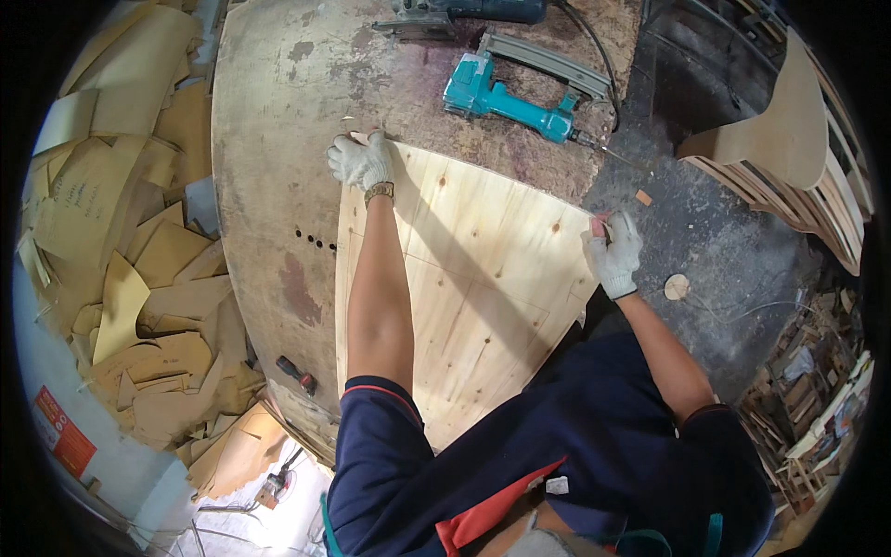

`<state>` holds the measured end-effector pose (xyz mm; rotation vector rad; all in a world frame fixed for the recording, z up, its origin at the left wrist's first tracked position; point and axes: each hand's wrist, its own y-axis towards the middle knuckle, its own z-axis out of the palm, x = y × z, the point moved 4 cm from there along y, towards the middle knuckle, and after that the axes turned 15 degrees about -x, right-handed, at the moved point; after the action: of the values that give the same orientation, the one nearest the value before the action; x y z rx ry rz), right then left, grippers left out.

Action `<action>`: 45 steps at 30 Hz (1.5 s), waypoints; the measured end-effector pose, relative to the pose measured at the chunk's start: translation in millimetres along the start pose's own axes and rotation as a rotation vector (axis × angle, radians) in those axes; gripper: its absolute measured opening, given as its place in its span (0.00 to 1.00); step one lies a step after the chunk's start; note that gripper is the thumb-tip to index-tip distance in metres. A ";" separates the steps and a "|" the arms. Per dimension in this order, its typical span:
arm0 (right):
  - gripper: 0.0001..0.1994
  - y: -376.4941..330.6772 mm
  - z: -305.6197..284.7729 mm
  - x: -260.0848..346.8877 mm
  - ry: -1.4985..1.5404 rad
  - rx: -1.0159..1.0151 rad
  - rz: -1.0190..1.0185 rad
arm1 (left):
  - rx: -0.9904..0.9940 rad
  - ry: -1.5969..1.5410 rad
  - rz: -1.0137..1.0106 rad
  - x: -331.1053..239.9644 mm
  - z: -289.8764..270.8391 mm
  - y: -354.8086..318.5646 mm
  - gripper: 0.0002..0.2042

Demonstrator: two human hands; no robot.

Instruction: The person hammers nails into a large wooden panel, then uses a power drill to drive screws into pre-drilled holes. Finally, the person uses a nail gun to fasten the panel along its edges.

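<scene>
A pale, knotty wooden panel (464, 269) lies on the worn workbench (269, 139), with thin pencil-like lines across its face. My left hand (362, 161), in a white knit glove with a watch at the wrist, grips the panel's far left corner with curled fingers. At the panel's right corner, past the bench edge, my gloved right hand (615, 252) is closed on the wood, thumb side uppermost. Its fingertips are partly hidden. My body covers the panel's near end.
Beyond the panel lie a teal pneumatic nail gun (510, 100) and a dark power tool (464, 14). A screwdriver-like tool (297, 375) lies at the near left edge. Cut sheets (111, 204) pile up left; a curved wooden frame (789, 148) and scrap wood (807, 399) are right.
</scene>
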<state>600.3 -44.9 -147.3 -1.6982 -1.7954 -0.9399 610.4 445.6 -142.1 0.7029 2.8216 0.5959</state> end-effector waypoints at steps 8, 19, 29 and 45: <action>0.10 -1.1 2.1 -4.7 0.042 0.000 -0.137 | 0.032 0.077 -0.126 2.3 10.8 1.4 0.27; 0.07 0.3 0.0 -3.5 0.078 0.019 -0.067 | 0.039 -0.079 -0.304 6.4 11.9 8.8 0.20; 0.11 -2.4 0.2 6.5 -0.300 0.033 -0.314 | 0.167 -0.097 -0.187 17.0 17.0 7.9 0.36; 0.32 -43.9 14.5 85.9 0.085 0.396 -1.131 | 0.196 -0.112 -0.030 163.7 -258.7 -451.0 0.42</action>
<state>549.5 22.5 -98.4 -0.2958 -2.6496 -0.9069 214.7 72.3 -108.6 0.7010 2.8045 0.2683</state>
